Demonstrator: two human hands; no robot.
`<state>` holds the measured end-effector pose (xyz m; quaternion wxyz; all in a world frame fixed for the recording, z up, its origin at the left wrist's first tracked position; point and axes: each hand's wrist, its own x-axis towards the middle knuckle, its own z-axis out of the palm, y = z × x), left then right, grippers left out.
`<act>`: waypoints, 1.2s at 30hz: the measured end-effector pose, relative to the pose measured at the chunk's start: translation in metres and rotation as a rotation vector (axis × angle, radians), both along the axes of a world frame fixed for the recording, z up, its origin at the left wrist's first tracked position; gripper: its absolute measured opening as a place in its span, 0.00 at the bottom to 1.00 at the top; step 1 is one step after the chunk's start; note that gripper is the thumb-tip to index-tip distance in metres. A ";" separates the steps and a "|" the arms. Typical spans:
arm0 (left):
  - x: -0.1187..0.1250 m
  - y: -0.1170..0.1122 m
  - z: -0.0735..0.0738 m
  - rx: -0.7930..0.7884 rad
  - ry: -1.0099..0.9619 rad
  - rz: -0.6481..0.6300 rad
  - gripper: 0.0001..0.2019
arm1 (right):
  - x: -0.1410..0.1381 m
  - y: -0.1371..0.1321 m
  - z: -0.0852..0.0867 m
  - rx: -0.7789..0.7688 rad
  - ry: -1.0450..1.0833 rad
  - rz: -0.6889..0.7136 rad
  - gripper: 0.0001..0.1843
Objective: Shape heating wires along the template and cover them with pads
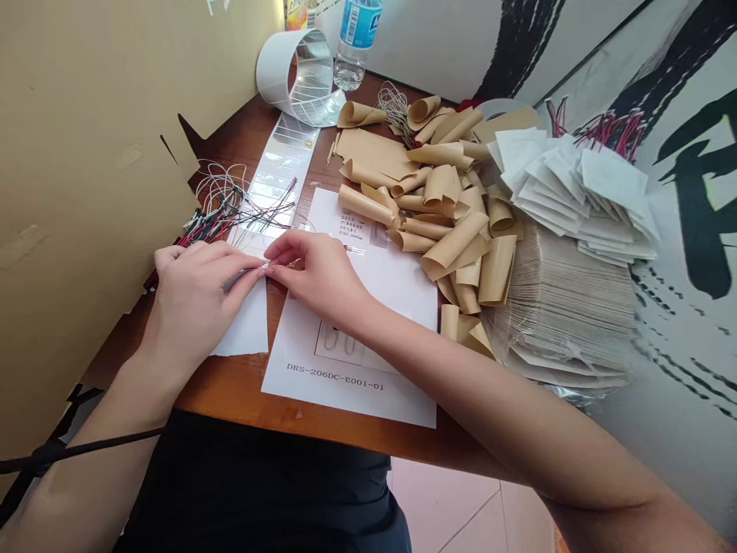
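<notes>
My left hand (199, 292) is closed in a pinch, its thumb and forefinger meeting my right hand's fingertips. My right hand (316, 269) pinches at the same spot; the small whitish thing between the fingers is too hidden to name. Just beyond my left hand lies a tangle of thin wires (222, 207), white, red and black. A strip of silvery labels (282, 161) runs from under the wires back to its roll (275, 73). Below my right hand is a printed sheet (345, 384), and a blank white paper (247, 330) lies beside it.
Curled brown paper pieces (454, 238) are heaped on the right of the table. A thick stack of brownish sheets (567, 307) stands beside them, with white packets (576, 192) on top. A water bottle (354, 46) stands behind; a cardboard wall (86, 153) borders the left.
</notes>
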<state>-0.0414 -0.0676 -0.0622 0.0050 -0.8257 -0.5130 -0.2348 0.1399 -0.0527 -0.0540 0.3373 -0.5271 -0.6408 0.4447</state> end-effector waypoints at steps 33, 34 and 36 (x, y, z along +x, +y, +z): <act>0.008 0.005 0.020 -0.390 -0.219 0.141 0.08 | -0.005 -0.009 0.007 0.203 -0.528 0.145 0.10; 0.008 0.005 0.020 -0.385 -0.207 0.131 0.09 | -0.004 -0.012 0.007 0.230 -0.587 0.159 0.10; 0.009 0.005 0.020 -0.382 -0.192 0.125 0.09 | -0.003 -0.018 0.008 0.272 -0.682 0.199 0.12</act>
